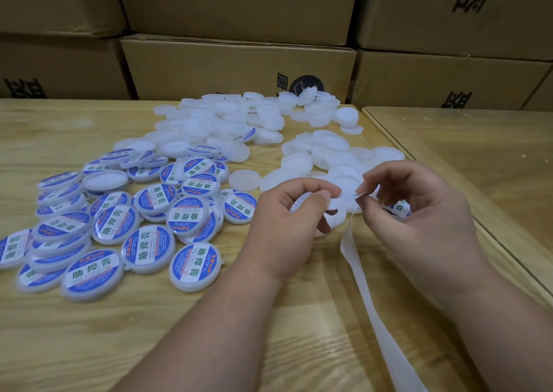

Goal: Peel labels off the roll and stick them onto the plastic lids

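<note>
The left hand (294,212) grips a blank lid (344,201) by its near rim, thumb on top and fingers curled beneath, holding it above the counter (269,331) so its top face is presented for labelling. The right hand (416,209) pinches a label (361,194) at that lid's right rim; thumb and forefinger are closed on it, the other fingers loosely curled. The backing strip (368,290) trails from under this hand toward the counter's near edge. Finished labelled lids (143,233) collect toward the left edge, kept apart from the blank lids (227,125) heaped near the far edge, against the cardboard boxes (239,68).
</note>
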The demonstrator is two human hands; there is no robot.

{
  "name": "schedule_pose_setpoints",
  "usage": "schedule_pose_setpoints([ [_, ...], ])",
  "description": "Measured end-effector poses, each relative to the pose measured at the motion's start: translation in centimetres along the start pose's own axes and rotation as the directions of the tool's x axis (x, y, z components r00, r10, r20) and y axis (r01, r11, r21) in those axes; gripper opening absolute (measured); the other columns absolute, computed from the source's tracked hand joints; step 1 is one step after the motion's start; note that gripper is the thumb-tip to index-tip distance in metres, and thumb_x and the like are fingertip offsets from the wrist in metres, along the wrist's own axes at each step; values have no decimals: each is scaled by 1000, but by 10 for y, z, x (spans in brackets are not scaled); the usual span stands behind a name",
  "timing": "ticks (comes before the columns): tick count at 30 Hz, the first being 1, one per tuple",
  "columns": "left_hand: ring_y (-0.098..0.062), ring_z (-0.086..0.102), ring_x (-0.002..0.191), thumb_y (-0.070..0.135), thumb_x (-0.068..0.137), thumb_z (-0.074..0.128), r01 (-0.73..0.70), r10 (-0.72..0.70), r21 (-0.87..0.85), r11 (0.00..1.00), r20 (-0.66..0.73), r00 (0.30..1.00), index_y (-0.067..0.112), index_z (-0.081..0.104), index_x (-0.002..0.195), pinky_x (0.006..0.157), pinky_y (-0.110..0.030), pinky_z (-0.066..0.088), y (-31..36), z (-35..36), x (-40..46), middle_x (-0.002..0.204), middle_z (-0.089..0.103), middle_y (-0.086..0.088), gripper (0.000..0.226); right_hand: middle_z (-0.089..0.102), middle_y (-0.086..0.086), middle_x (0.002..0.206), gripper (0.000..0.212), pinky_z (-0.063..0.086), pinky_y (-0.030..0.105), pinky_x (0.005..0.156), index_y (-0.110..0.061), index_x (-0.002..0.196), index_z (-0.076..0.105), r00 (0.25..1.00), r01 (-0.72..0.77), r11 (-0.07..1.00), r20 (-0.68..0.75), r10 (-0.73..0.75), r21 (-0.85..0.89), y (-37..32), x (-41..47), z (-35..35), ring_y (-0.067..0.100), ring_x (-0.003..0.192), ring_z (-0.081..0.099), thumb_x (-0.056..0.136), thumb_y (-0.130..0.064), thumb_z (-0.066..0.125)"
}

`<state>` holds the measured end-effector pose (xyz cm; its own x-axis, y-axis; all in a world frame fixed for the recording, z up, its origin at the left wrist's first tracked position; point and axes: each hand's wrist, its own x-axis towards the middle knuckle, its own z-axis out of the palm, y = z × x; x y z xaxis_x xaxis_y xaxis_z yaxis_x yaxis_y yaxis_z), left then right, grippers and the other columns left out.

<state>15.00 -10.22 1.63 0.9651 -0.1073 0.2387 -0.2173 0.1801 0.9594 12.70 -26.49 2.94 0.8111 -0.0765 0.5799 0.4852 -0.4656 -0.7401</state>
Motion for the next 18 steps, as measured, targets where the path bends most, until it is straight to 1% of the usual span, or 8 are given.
schedule_pose_setpoints([
  [2, -14, 65, 60, 21, 87, 51, -20, 28, -139, 990, 53, 998, 14, 70, 93, 50, -18, 47, 2, 0, -1, 74, 69, 0, 21, 71, -11, 90, 25, 50, 29, 65, -33, 92, 68, 999, -41, 997, -7, 42, 73, -1, 0, 2, 18, 77, 59, 79, -13, 73],
  [4, -22, 63, 52, 22, 87, 40, 25, 3, -256, 966, 111, 994, 17, 57, 108, 40, -17, 39, 3, -4, -1, 73, 70, -12, 27, 70, -8, 86, 25, 49, 24, 63, -35, 91, 69, 995, -98, 974, -10, 102, 202, -2, 0, 5, 14, 73, 58, 79, -14, 74],
  [7, -28, 58, 51, 23, 75, 36, 116, -89, -316, 942, 101, 991, 23, 47, 103, 39, -18, 23, 4, -6, 2, 80, 71, -18, 31, 69, -3, 83, 23, 49, 20, 63, -31, 92, 69, 985, -160, 925, -1, 171, 344, -5, -1, 8, 11, 73, 59, 79, -12, 72],
  [10, -27, 64, 62, 21, 79, 40, 147, -152, -351, 925, 15, 988, 20, 51, 100, 39, -22, 32, 2, -4, 6, 92, 73, -17, 24, 69, -9, 77, 25, 44, 12, 55, -23, 101, 66, 963, -251, 854, 28, 268, 455, -8, 1, 8, 3, 61, 57, 78, -14, 71],
  [12, -26, 67, 75, 19, 96, 42, 157, -171, -320, 934, -15, 985, 20, 57, 105, 45, -27, 37, 0, -3, 8, 112, 72, -21, 18, 71, -6, 76, 28, 42, 11, 52, -23, 104, 64, 946, -311, 817, 70, 318, 486, -9, 2, 7, 3, 57, 58, 78, -17, 72],
  [13, -27, 66, 79, 20, 104, 38, 159, -174, -303, 940, -23, 984, 23, 61, 107, 48, -28, 37, -1, -3, 8, 117, 70, -22, 23, 72, -5, 77, 30, 42, 11, 51, -23, 106, 63, 938, -335, 806, 91, 335, 487, -10, 2, 8, 3, 55, 58, 78, -18, 72],
  [15, -26, 64, 73, 30, 110, 33, 150, -166, -281, 948, -33, 986, 28, 66, 104, 48, -27, 36, -2, -4, 7, 111, 72, -20, 34, 74, -3, 78, 33, 42, 10, 50, -23, 109, 61, 926, -372, 793, 130, 356, 482, -11, 1, 9, 2, 52, 57, 80, -16, 75],
  [18, -21, 58, 55, 45, 102, 37, 143, -144, -289, 947, 21, 989, 31, 68, 94, 42, -20, 40, 2, -3, 6, 106, 74, -21, 35, 76, 2, 78, 34, 43, 8, 50, -18, 115, 58, 913, -407, 794, 179, 366, 452, -13, -1, 13, 0, 52, 62, 89, -1, 74],
])
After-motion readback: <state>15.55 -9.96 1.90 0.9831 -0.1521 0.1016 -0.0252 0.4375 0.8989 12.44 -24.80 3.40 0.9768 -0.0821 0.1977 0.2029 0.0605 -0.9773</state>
